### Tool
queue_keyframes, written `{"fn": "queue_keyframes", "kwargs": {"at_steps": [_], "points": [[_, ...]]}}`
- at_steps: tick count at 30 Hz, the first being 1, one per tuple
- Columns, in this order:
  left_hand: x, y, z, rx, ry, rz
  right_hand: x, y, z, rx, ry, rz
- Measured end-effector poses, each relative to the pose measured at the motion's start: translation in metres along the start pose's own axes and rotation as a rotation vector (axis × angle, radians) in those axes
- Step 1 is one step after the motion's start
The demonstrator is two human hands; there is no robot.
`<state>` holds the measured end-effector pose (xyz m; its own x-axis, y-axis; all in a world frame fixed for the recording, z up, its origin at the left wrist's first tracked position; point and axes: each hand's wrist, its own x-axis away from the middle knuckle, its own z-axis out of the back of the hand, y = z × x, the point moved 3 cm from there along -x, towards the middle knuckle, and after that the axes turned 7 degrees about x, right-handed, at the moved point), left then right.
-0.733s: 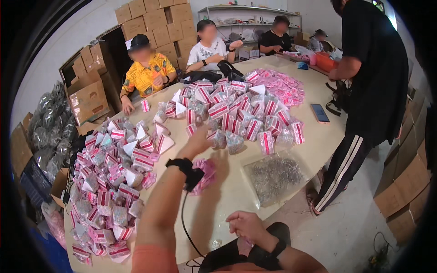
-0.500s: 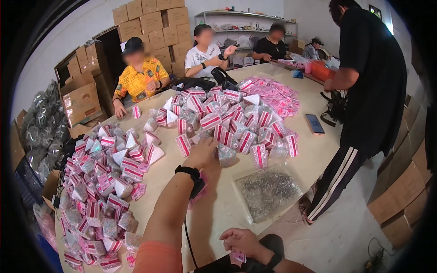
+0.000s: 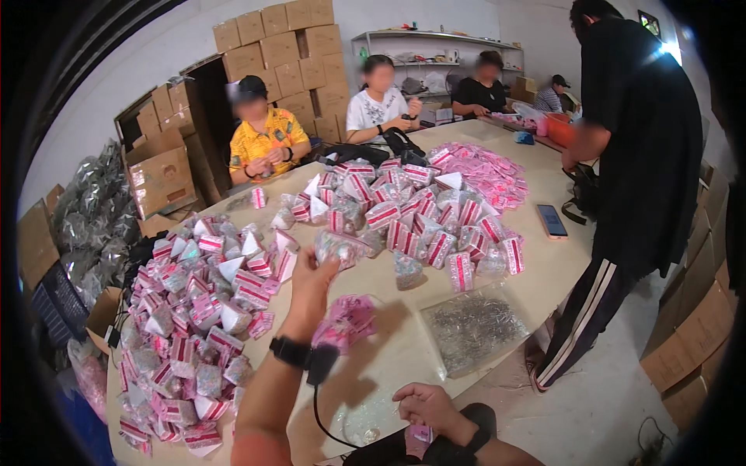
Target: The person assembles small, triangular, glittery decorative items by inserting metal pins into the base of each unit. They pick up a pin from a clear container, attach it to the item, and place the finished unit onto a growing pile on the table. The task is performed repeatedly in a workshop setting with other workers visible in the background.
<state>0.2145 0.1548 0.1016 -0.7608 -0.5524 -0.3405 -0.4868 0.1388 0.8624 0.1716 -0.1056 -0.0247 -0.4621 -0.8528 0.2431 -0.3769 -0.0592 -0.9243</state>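
Observation:
My left hand (image 3: 311,281) is raised over the table (image 3: 404,361) and grips a small clear packet with a pink label (image 3: 339,247). A black watch with a hanging cable sits on that wrist. Under the hand lies a loose heap of pink cards (image 3: 351,320). My right hand (image 3: 427,404) rests at the table's near edge with its fingers curled over a pink piece (image 3: 418,438) that shows just below it. A clear bag of small silver parts (image 3: 474,328) lies to the right of the cards.
Heaps of pink-and-white packets cover the table's left side (image 3: 194,311) and its middle (image 3: 420,210), with pink cards (image 3: 489,167) beyond. A phone (image 3: 552,220) lies by a standing person in black (image 3: 637,155). Several people sit at the far side. Cardboard boxes (image 3: 272,39) line the walls.
My left hand stays raised with the packet and has drawn slightly back toward me. My right hand has sunk a little toward the table's edge. The view has shifted slightly.

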Motion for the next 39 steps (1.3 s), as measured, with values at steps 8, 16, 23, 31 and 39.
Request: {"fn": "queue_keyframes", "kwargs": {"at_steps": [8, 16, 23, 31, 39], "points": [[0.144, 0.023, 0.001, 0.550, 0.016, 0.170, 0.003, -0.012, -0.014, 0.063, 0.096, 0.082], [0.193, 0.039, -0.004, 0.508, 0.115, 0.110, 0.034, -0.105, -0.083, 0.601, 0.193, 0.607], [0.204, 0.038, -0.007, 0.639, 0.106, 0.173, 0.042, -0.124, -0.113, 0.829, 0.226, 0.895], [0.209, 0.041, -0.011, 0.633, 0.113, 0.183, 0.041, -0.125, -0.116, 0.895, 0.249, 0.905], [0.209, 0.043, -0.014, 0.574, 0.098, 0.125, 0.041, -0.124, -0.115, 0.926, 0.287, 0.926]]}}
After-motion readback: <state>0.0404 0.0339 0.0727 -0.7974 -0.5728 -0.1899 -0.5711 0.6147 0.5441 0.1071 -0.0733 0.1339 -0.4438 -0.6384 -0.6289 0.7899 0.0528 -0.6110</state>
